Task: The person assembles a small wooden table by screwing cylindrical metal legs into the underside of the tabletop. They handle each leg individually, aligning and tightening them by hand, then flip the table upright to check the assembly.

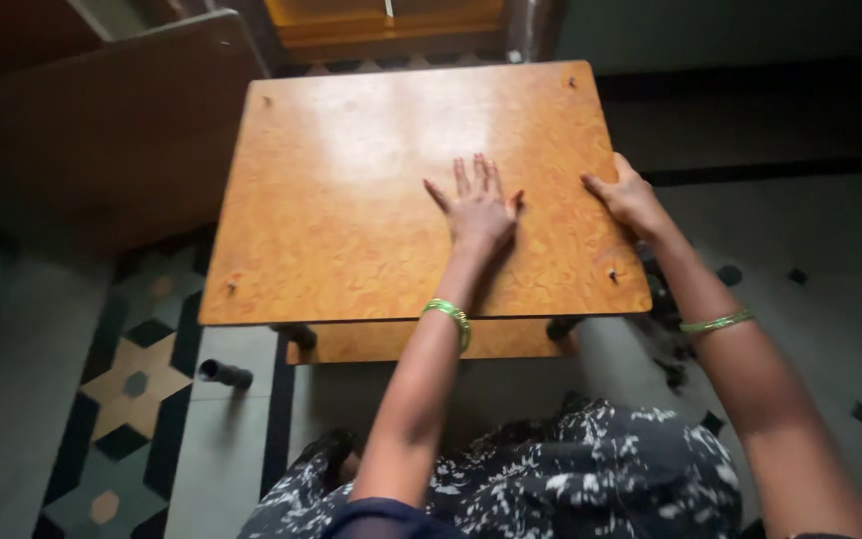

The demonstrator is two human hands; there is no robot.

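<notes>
A small table with an orange, wood-patterned top [351, 200] stands in front of me. My left hand [478, 208] lies flat on the top, fingers spread, right of the middle. My right hand [631, 197] grips the table's right edge, thumb on the top and fingers curled over the side. Both wrists wear green bangles. A lower shelf [391, 341] of the same colour shows under the near edge.
A dark wooden panel [122, 110] leans at the back left. A black tube-shaped foot [224, 374] lies on the patterned tile floor [122, 399] at the near left. My dark, white-speckled clothing [571, 479] fills the bottom. An orange frame [381, 25] is behind the table.
</notes>
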